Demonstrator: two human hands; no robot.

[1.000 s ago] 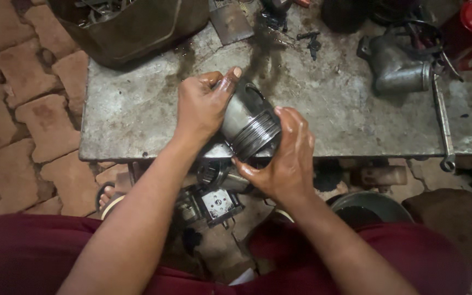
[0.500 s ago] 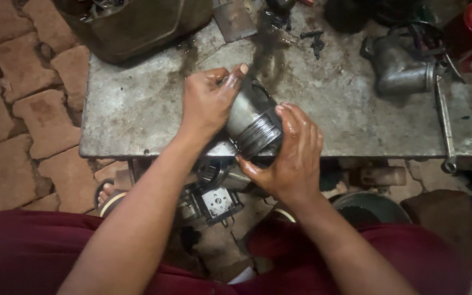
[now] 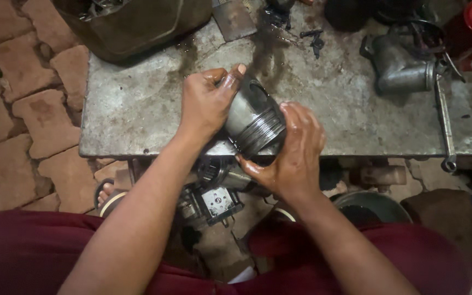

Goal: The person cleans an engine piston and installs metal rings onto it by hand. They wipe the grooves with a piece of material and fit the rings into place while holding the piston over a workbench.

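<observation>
Since the earlier frame we are barely shifting: both hands are staying on the piston [image 3: 255,121], which is tilting a touch more toward the bench's near edge. Starting at the left, the dark metal tub [image 3: 137,24] is sitting on the bench's [image 3: 132,109] far left corner, well apart from our work. Our left hand [image 3: 206,106] is closing around the piston's skirt end, thumb stretched over the top, fingers wrapped underneath. The grey piston is hovering just above the near edge of the bench, near its middle, lying on its side with its ringed end pointing toward us. Our right hand [image 3: 293,150] is cupping that ringed end from below, fingers curled and oily, pressing at the ring grooves.

We judge that we are working on the rings or inspecting the grooves, turning the piston between both palms. The next move, as we judge it, is calling for a firm left grip while the right fingertips are working around the slippery ring band.

Further right, a grey cast pipe fitting [image 3: 402,68] is lying near the far right corner, and a long spanner [image 3: 444,123] is lying along the right edge.
</observation>
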